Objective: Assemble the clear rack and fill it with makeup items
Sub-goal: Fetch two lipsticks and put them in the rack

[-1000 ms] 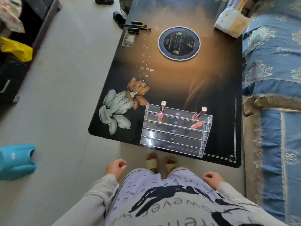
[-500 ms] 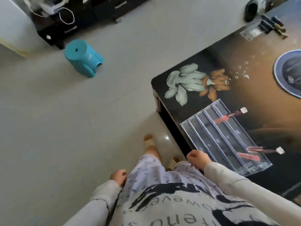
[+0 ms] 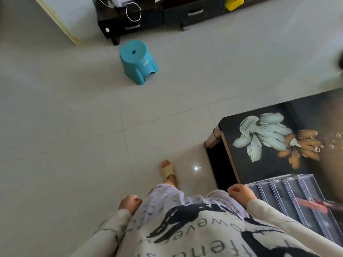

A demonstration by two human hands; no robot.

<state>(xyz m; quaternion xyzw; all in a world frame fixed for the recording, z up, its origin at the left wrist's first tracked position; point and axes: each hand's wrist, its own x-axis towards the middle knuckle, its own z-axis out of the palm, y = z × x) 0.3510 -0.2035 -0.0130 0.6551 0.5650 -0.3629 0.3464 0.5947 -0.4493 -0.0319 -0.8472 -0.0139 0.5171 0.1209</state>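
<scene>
The clear stepped rack (image 3: pixel 289 190) stands on the dark flower-printed table (image 3: pixel 259 164) at the lower right, partly cut off by the frame edge. A pink lip gloss tube (image 3: pixel 313 204) lies in one of its rows. My right hand (image 3: pixel 240 192) hangs in a loose fist at my side, just left of the rack's near corner, holding nothing. By my hip, my left hand (image 3: pixel 129 202) is also curled shut and empty. The other makeup items are out of view.
A teal plastic stool (image 3: pixel 138 61) stands on the pale tiled floor ahead. A dark low cabinet (image 3: pixel 148 21) with a white cable runs along the far wall. The table's corner leg (image 3: pixel 213 138) is just right of my sandalled foot (image 3: pixel 168 172).
My view has swung left, away from the table toward the floor and stool. The rack has slid to the right edge of view. Both hands stay closed at my sides.
</scene>
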